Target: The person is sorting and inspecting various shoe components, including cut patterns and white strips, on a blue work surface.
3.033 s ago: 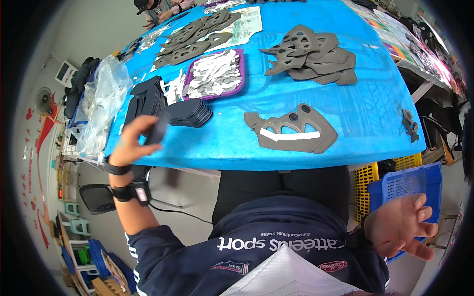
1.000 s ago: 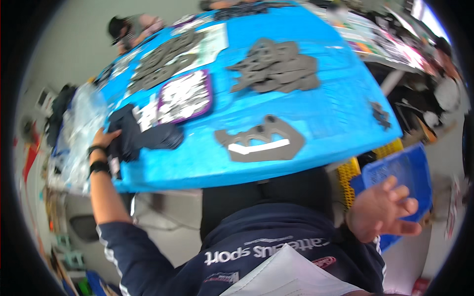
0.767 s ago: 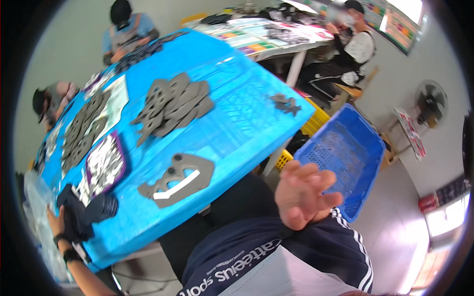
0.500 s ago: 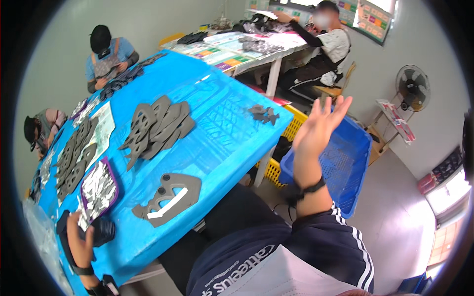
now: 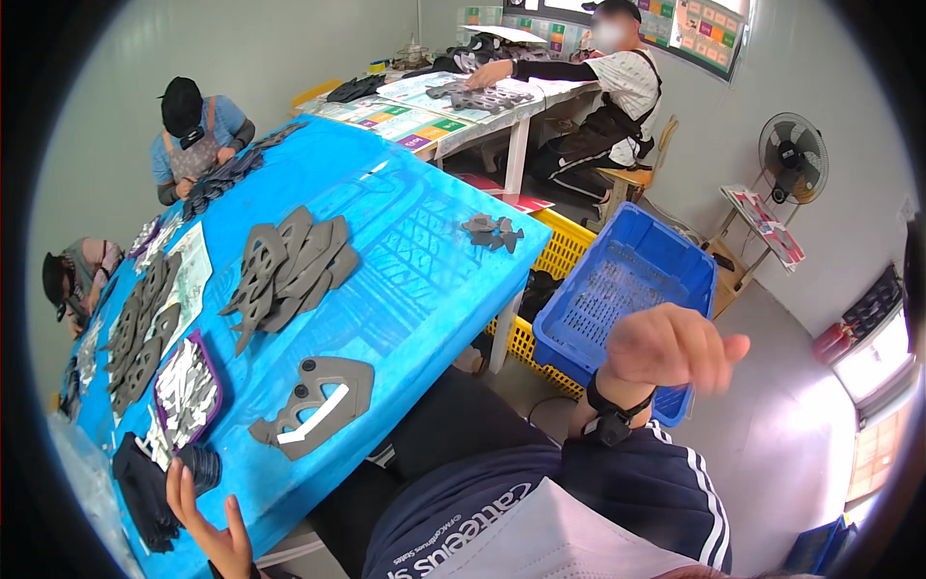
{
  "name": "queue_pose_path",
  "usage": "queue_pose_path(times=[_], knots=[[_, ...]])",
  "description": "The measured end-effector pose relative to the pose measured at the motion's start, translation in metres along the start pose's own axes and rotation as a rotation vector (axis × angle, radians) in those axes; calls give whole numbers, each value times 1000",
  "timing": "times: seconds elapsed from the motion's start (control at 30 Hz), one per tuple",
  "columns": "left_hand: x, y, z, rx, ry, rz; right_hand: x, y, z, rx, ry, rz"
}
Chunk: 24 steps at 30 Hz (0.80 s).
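My left hand [image 5: 214, 529] is at the table's lower left edge, fingers spread and holding nothing. Close to it are a black cloth item [image 5: 145, 497] and a dark round coil or stack [image 5: 201, 470]. Raised over the floor on the right is my right hand [image 5: 666, 347], in front of a blue plastic crate [image 5: 617, 217]. Motion blurs its fingers, so their grip is unclear. A dark grey cut-out foam pad [image 5: 349, 405] lies on the blue-covered table near me, with a white strip and two black round pieces on it.
A purple-rimmed tray [image 5: 218, 400] holds white strips. Beyond it are a pile of grey foam pads [image 5: 304, 275] and small grey scraps [image 5: 492, 232]. Yellow crates [image 5: 564, 246] stand under the table corner. Co-workers sit at the far left and far table; a fan [image 5: 793, 159] stands right.
My right hand has dropped lower and to the right, its spread fingers now bunched and blurred. My left hand has pulled back toward me from the black items. The view has shifted slightly.
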<state>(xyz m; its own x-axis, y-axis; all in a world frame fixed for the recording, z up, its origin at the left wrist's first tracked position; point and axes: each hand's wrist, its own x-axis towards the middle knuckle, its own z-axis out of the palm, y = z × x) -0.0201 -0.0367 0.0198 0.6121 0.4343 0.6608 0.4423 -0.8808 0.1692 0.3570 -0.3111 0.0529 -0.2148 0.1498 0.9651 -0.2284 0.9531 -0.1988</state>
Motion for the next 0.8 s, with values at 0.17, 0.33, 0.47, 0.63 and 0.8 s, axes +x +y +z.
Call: queue_pose_path(times=[0.17,0.33,0.47,0.63,0.8], knots=[[-3,10,-4,127,140,148,8,18,25,-537,-505,513],[-26,-3,3,-232,90,-184,51,75,10,-1676,-199,394],[-34,-8,-8,-252,145,-200,50,9,-18,-1102,174,804],[-27,-22,0,-475,208,-287,-142,-40,-40,-114,869,1282],[-25,-21,-17,-1451,334,-245,-53,10,-22,331,768,512]])
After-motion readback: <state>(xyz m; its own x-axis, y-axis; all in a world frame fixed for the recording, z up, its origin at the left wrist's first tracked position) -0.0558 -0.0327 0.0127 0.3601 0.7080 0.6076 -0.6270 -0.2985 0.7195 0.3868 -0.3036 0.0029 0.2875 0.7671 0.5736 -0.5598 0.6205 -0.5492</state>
